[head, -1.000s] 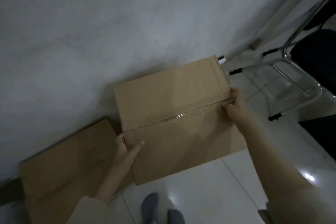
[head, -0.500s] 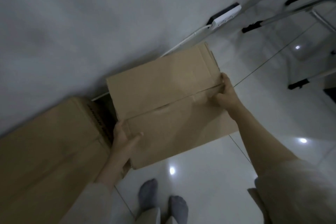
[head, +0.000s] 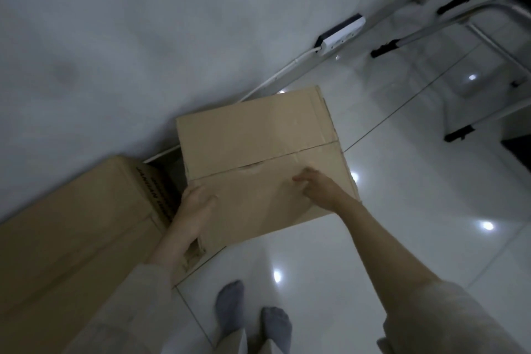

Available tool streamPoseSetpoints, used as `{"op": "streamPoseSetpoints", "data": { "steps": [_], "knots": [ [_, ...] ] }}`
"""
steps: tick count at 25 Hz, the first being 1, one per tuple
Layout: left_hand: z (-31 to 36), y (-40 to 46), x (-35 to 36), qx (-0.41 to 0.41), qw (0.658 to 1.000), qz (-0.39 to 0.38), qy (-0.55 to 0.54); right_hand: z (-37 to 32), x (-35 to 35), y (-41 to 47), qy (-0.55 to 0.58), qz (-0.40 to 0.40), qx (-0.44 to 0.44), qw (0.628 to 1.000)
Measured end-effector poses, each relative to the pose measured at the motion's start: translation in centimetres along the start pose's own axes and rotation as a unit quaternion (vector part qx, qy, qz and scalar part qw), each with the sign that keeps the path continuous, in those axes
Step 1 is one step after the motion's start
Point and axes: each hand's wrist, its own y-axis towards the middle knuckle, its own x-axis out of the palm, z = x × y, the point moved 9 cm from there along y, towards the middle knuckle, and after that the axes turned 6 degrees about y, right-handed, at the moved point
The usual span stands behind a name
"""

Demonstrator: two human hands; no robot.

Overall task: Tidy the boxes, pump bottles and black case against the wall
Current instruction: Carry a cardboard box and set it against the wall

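A closed brown cardboard box (head: 253, 135) sits on the white floor close to the wall. My left hand (head: 195, 207) grips its left front corner, thumb on top. My right hand (head: 316, 184) rests on the box's top near the flap seam, fingers loosely curled, holding nothing. A larger cardboard box (head: 71, 224) with black print on its end lies to the left along the wall. No pump bottles or black case are in view.
A white power strip (head: 342, 34) with its cable (head: 287, 70) lies at the wall's foot behind the box. A metal chair frame (head: 474, 11) with black feet stands at the upper right. My socked feet (head: 253, 316) are on the glossy tiles below.
The box has come lower and nearer the floor by the wall. My right hand left the box's right edge and moved onto its top near the seam. My left hand keeps its hold.
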Motion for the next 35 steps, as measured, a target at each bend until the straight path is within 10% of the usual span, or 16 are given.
{"op": "streamPoseSetpoints", "data": {
  "steps": [10, 19, 28, 35],
  "knots": [
    [17.8, -18.3, -3.9, 0.155, 0.984, 0.046, 0.074, -11.5, -11.5, -19.7, 0.112, 0.041, -0.126, 0.985],
    [32.5, -40.0, -5.1, 0.422, 0.877, 0.074, 0.219, -16.1, -21.2, -44.9, 0.113, 0.185, -0.229, 0.949],
    [28.4, -59.9, 0.9, 0.586, 0.766, -0.049, 0.261, -9.0, -13.3, -68.8, 0.19, 0.342, -0.166, 0.905],
    [22.2, -76.4, 14.8, 0.681, 0.615, -0.208, 0.34, 2.9, -3.7, -88.5, 0.271, 0.506, -0.058, 0.817]
  ]
}}
